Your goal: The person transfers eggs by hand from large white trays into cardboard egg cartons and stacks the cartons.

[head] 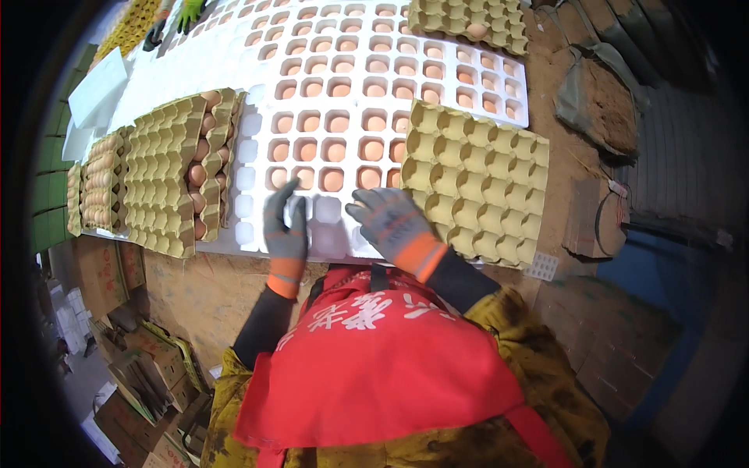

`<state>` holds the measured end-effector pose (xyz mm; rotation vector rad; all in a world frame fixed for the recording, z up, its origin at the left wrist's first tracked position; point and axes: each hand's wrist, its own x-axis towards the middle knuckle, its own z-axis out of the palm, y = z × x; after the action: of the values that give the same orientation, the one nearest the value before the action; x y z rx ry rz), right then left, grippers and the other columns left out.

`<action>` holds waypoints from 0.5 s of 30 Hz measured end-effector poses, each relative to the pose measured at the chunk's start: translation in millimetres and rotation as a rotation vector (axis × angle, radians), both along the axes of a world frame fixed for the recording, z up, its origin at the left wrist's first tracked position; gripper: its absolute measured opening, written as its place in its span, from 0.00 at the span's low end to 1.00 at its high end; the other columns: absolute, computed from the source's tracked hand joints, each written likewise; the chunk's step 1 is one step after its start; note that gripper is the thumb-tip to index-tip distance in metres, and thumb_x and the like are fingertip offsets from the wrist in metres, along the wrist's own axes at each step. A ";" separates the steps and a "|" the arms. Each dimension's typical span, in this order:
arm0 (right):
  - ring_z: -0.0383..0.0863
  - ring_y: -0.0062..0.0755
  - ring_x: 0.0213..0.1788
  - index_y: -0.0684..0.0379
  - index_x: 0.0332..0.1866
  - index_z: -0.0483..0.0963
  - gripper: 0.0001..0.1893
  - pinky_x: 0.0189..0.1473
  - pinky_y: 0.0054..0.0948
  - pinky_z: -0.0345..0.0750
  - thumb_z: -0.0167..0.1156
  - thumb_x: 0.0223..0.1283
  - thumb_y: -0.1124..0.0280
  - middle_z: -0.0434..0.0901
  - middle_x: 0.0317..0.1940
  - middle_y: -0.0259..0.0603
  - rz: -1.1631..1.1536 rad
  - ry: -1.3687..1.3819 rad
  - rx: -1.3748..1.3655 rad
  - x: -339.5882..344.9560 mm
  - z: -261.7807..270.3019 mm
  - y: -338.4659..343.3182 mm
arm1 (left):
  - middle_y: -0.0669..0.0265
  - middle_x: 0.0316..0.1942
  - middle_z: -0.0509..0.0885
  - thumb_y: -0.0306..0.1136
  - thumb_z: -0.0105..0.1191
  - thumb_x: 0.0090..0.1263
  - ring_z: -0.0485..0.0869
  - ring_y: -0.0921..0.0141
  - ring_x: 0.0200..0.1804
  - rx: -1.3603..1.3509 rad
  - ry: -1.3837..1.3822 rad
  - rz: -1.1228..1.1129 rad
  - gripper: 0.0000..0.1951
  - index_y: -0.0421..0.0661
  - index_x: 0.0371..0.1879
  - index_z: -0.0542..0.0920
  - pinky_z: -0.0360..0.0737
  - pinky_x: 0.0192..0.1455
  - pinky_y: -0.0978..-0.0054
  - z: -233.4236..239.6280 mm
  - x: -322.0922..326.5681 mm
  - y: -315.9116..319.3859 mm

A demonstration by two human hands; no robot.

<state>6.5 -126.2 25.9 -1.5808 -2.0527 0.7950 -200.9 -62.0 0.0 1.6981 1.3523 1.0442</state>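
Observation:
Brown eggs (337, 121) sit in the square pockets of a white foam egg tray (345, 105) before me. My left hand (287, 225), in a grey and orange glove, is over the tray's near left part, fingertips by an egg in the nearest filled row; I see nothing between its spread fingers. My right hand (393, 222), gloved alike, curls over the near pockets with part of an egg (358, 203) showing at its fingertips. An unfilled pocket (326, 209) lies between the hands. A yellowish pulp egg tray (474, 181) without eggs overlaps the foam tray's right side.
Pulp trays (161, 181) with eggs stand on edge at left. Another pulp tray (468, 23) holding an egg lies at top right. A co-worker's gloved hands (190, 14) are at top left. Cardboard boxes (155, 362) lie below left; an open sack (603, 99) is at right.

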 end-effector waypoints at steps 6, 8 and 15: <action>0.79 0.40 0.55 0.59 0.61 0.74 0.21 0.60 0.34 0.74 0.63 0.62 0.75 0.79 0.54 0.46 -0.856 0.203 0.349 130.4 37.1 -52.5 | 0.59 0.52 0.81 0.29 0.56 0.72 0.80 0.69 0.51 -0.343 -0.260 -0.087 0.19 0.39 0.61 0.76 0.76 0.57 0.72 -0.8 46.6 -45.7; 0.78 0.40 0.55 0.60 0.65 0.71 0.23 0.59 0.33 0.74 0.62 0.64 0.74 0.78 0.54 0.48 -1.087 0.108 0.318 174.7 13.2 -81.4 | 0.57 0.52 0.81 0.30 0.55 0.73 0.80 0.67 0.51 -0.391 -0.318 -0.102 0.20 0.38 0.61 0.75 0.77 0.56 0.71 -1.6 62.7 -44.1; 0.73 0.34 0.63 0.73 0.68 0.64 0.25 0.67 0.32 0.67 0.55 0.66 0.79 0.72 0.65 0.48 -1.033 0.360 0.129 219.2 -53.4 -137.9 | 0.50 0.56 0.80 0.38 0.64 0.67 0.80 0.64 0.57 -0.467 0.065 -0.247 0.30 0.37 0.65 0.70 0.76 0.61 0.69 1.5 106.7 -49.2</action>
<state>225.7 -264.1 -27.6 -1.9152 -0.8075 0.4654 -94.3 -111.2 1.5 1.5021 1.2661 0.4891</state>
